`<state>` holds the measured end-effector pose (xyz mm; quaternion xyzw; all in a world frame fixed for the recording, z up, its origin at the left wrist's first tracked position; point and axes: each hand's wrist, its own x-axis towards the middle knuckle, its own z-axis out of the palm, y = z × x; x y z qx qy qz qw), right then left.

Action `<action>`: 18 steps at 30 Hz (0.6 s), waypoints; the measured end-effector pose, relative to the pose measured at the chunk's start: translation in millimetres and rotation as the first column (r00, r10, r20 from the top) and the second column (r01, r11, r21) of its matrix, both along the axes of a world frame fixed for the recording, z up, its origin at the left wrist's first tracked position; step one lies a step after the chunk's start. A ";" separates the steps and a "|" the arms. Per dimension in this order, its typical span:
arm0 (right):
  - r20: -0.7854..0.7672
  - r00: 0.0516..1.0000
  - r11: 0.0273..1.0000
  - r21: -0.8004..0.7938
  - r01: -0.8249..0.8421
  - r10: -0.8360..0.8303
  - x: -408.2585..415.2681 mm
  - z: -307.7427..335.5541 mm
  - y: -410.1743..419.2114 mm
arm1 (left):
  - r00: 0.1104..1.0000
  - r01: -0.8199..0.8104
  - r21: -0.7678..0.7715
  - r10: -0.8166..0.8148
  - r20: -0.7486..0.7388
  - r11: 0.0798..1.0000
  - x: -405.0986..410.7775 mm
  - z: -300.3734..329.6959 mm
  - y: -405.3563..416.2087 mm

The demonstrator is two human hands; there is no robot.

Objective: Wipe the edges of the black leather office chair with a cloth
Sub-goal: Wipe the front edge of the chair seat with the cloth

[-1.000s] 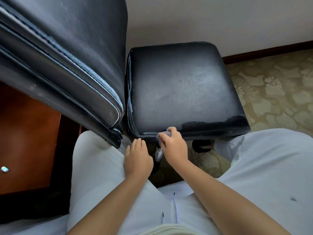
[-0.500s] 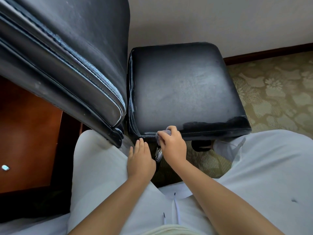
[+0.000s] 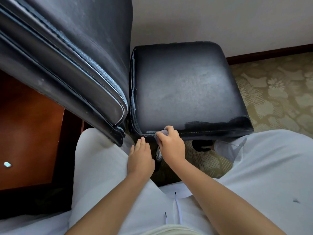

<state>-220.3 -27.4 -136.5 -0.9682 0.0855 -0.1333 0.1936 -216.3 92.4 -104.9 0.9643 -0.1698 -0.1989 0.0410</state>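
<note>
A patterned beige carpet point(image 3: 274, 92) meets a dark baseboard point(image 3: 269, 54) below a pale wall point(image 3: 211, 19); reddish wooden furniture point(image 3: 27, 133) stands left.

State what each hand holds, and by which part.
Right hand grips the bunched cloth against the seat's near edge. Left hand holds nothing.

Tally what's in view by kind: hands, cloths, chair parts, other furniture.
Hands: 2, left hand and right hand
Cloths: 1, grey cloth
Chair parts: 2, black leather seat and backrest
Other furniture: 1, brown wooden cabinet
Total: 6
</note>
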 end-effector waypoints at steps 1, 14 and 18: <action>-0.008 0.999 0.998 -0.036 -0.045 0.045 -0.2 -0.8 0.0 | 1.000 -0.002 -0.003 0.002 -0.002 1.000 -0.1 0.3 0.0; 0.046 0.997 0.998 -0.018 -0.063 0.064 7.8 2.0 -3.4 | 1.000 -0.017 -0.022 0.018 0.014 1.000 0.4 0.2 -0.6; 0.032 0.994 0.993 -0.069 -0.100 0.103 13.8 2.1 -1.7 | 1.000 -0.014 -0.050 0.014 -0.006 0.999 0.4 1.0 0.2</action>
